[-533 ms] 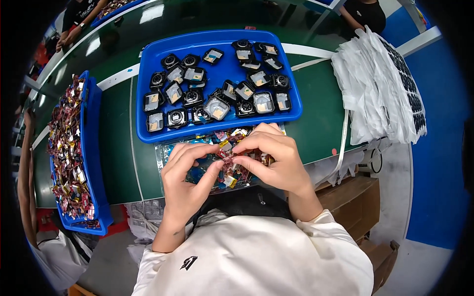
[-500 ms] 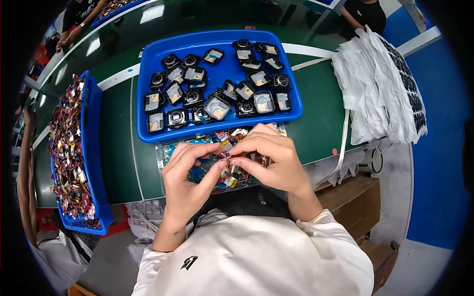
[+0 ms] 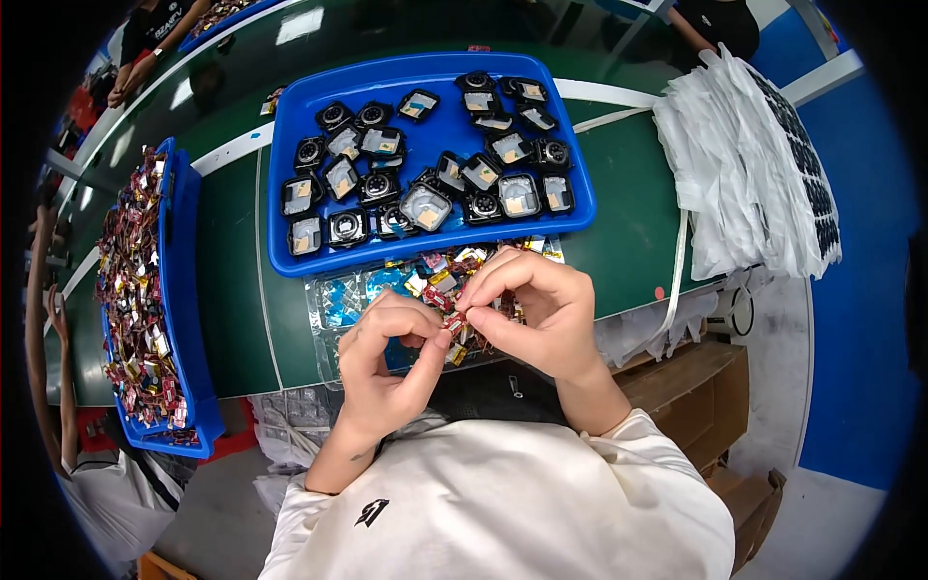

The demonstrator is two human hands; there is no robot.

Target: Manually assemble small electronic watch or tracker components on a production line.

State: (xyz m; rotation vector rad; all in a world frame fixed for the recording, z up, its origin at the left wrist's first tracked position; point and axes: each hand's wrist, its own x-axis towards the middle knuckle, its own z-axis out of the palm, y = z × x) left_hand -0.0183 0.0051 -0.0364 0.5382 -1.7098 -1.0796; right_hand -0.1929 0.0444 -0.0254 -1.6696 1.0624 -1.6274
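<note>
My left hand (image 3: 389,350) is closed in a pinch, thumb and fingertips on a small red electronic part (image 3: 453,322). My right hand (image 3: 543,314) pinches at the same part from the other side, with its other fingers curled above. Under both hands lies a loose pile of small red, yellow and silver electronic parts (image 3: 440,280) with thin wires, on a clear and blue plastic sheet (image 3: 340,307). Just beyond stands a blue tray (image 3: 425,72) of black watch cases (image 3: 425,206), several showing pale insides.
To the left, a long blue bin (image 3: 184,319) is heaped with similar wired parts (image 3: 135,300). White film sheets (image 3: 720,179) are stacked at the right of the green table (image 3: 619,193). Cardboard boxes (image 3: 701,391) stand below the right edge. Other people's arms (image 3: 60,338) show at left.
My hands have shifted slightly toward me and parted a little, so the red part between the fingertips shows more clearly. At far left, another person's hand has come up into view.
</note>
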